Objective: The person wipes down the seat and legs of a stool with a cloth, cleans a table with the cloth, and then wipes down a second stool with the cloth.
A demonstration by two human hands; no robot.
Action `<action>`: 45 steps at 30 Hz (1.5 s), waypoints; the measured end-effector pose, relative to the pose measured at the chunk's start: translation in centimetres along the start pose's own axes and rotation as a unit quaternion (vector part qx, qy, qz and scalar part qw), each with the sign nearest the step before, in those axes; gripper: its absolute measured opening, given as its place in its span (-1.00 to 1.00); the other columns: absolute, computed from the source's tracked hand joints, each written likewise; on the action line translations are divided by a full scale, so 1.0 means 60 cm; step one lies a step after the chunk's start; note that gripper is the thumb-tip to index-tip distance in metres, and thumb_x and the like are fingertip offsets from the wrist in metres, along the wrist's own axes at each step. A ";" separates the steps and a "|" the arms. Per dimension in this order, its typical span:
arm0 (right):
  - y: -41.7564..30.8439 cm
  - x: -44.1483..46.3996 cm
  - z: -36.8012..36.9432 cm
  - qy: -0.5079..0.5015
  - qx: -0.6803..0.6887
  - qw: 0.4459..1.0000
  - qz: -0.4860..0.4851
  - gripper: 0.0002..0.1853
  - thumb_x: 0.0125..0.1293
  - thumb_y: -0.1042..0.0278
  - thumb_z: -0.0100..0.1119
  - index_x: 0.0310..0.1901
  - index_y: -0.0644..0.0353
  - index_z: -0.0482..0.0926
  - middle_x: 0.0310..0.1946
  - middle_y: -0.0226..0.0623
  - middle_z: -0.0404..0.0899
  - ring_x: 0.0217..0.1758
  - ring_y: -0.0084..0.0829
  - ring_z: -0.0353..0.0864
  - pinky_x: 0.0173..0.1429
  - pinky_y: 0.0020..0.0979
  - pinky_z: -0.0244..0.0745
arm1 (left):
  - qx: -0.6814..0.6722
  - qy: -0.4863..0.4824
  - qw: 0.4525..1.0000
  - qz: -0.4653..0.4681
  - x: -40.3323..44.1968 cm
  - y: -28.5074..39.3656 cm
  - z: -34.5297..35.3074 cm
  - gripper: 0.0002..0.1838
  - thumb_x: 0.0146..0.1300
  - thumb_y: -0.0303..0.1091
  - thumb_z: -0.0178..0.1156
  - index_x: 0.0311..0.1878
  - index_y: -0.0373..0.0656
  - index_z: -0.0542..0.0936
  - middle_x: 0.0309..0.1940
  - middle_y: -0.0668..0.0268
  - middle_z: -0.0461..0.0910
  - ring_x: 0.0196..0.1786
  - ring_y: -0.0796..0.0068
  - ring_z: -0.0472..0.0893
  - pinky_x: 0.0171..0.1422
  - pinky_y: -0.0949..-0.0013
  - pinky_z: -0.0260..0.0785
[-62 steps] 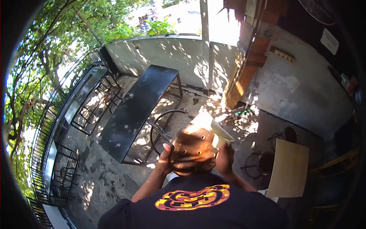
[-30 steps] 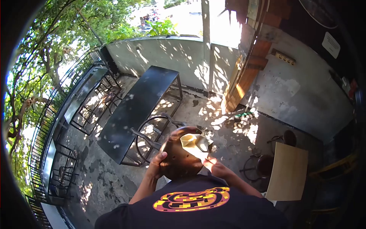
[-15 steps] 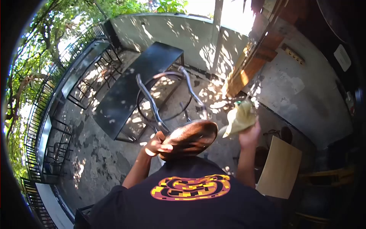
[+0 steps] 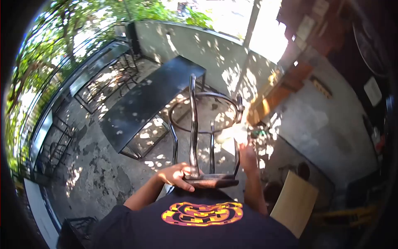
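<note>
A stool with a round brown wooden seat [image 4: 215, 183] and dark metal legs is held in front of my chest, its legs and ring [image 4: 173, 118] pointing up and away from me. My left hand [image 4: 176, 174] grips the edge of the seat beside the base of one leg. Closed on a pale cloth [image 4: 235, 133], my right hand [image 4: 248, 157] is at the right-hand legs. Bright sunlight washes out the cloth, and whether it touches the metal I cannot tell. Something small and green shows just right of the cloth, too blurred to name.
A long black table [image 4: 153, 97] stands ahead to the left. Beyond it are more tables and stools along a railing. A light wooden board [image 4: 295, 203] leans at my lower right, near round brown seats. A grey wall [image 4: 315, 120] closes the right side.
The stool has tipped so the seat now shows edge-on and its legs stand more upright. My right hand has brought the cloth left and down to the legs. The view has shifted slightly.
</note>
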State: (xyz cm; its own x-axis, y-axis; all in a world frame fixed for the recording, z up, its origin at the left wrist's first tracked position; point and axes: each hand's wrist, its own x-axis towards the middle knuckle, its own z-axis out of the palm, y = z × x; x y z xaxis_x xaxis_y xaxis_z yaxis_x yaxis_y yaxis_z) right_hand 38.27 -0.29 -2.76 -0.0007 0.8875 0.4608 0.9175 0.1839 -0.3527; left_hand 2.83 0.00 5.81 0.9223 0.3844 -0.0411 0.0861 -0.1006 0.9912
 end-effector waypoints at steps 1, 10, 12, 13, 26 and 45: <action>-0.047 -0.022 -0.044 -0.051 -0.010 0.998 -0.033 -0.74 0.52 0.41 0.04 0.09 0.35 0.61 -0.14 0.15 0.62 -0.09 0.11 0.61 -0.04 -0.03 0.50 | -0.011 0.022 1.000 -0.009 -0.014 -0.009 0.002 -0.29 0.03 -0.26 0.63 0.23 -0.34 0.58 0.10 0.19 0.67 0.16 0.41 0.60 0.31 0.32 0.42; -0.059 0.095 -0.082 0.021 0.686 0.605 0.403 -0.69 0.62 -0.02 0.06 -0.04 0.05 0.58 -0.39 -0.55 0.45 -0.40 -0.63 0.40 -0.37 -0.51 0.29 | -0.042 -0.044 0.998 0.012 -0.029 0.013 -0.020 -0.39 -0.06 -0.27 0.59 0.07 -0.37 0.67 0.04 0.09 0.68 0.07 0.25 0.65 0.19 0.26 0.46; -0.027 0.127 -0.032 0.018 0.723 0.622 0.300 -0.73 0.63 0.07 0.00 0.04 0.06 0.57 -0.29 -0.53 0.50 -0.27 -0.61 0.48 -0.21 -0.48 0.40 | -0.011 -0.042 0.999 0.031 -0.029 0.016 -0.020 -0.42 -0.04 -0.25 0.57 0.04 -0.39 0.67 0.04 0.08 0.68 0.06 0.22 0.65 0.17 0.22 0.46; -0.022 0.146 -0.016 0.010 0.761 0.595 0.258 -0.73 0.62 0.14 -0.04 0.10 0.09 0.55 -0.22 -0.52 0.53 -0.18 -0.60 0.52 -0.09 -0.45 0.46 | -0.006 -0.048 0.999 0.015 -0.032 0.017 -0.021 -0.42 -0.03 -0.24 0.56 0.04 -0.39 0.67 0.04 0.08 0.68 0.06 0.22 0.65 0.18 0.22 0.46; -0.101 -0.050 -0.012 -0.182 0.627 0.665 0.363 -0.58 0.57 0.08 0.12 0.24 0.21 0.52 -0.21 -0.42 0.61 -0.28 -0.55 0.53 -0.25 -0.48 0.43 | -0.109 0.111 0.988 -0.018 -0.187 -0.111 -0.057 -0.40 -0.03 -0.28 0.56 0.08 -0.39 0.65 -0.03 0.25 0.66 0.03 0.45 0.57 0.17 0.34 0.39; -0.695 0.181 0.078 -0.385 0.470 0.794 0.014 -0.56 0.62 -0.08 0.04 0.07 0.17 0.63 -0.28 -0.50 0.62 -0.35 -0.63 0.52 -0.36 -0.43 0.45 | 0.024 0.102 0.994 0.038 -0.429 -0.044 -0.111 -0.57 0.00 -0.16 0.60 -0.49 -0.39 0.67 -0.17 0.15 0.71 -0.07 0.25 0.66 0.06 0.25 0.46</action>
State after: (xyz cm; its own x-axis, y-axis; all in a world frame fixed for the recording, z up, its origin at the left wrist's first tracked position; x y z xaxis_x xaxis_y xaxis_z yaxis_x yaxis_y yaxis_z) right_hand -1.88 3.69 13.14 -0.5613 0.8250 -0.0648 0.2184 0.0721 -0.9732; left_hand -23.62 -3.52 5.06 0.8315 0.5518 0.0647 0.0412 -0.1774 0.9833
